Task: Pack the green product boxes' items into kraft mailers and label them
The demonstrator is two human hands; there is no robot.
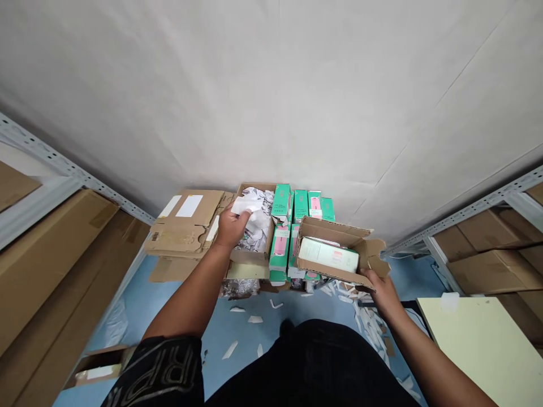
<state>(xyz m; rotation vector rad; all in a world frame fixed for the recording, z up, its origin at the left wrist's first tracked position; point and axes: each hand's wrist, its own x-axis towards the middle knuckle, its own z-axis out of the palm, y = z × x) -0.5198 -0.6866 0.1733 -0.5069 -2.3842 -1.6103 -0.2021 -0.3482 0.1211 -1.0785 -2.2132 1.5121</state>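
Observation:
My left hand [232, 225] is closed on a piece of white paper [248, 203], held over an open cardboard box full of crumpled paper [254, 238]. In my right hand [379, 287] is the near right corner of an open cardboard carton [335, 229], tilted toward me. Inside that carton lies a pale green and white box [328, 254] with a small pink mark. Between the two cartons stand several green and pink product boxes [280, 246], partly hidden behind the held carton.
Flattened cardboard boxes [189, 212] with white labels are stacked at the left. White scraps [231, 349] litter the blue floor. Metal shelves with large cartons [59, 249] flank both sides. A pale yellow tabletop [487, 339] is at the lower right.

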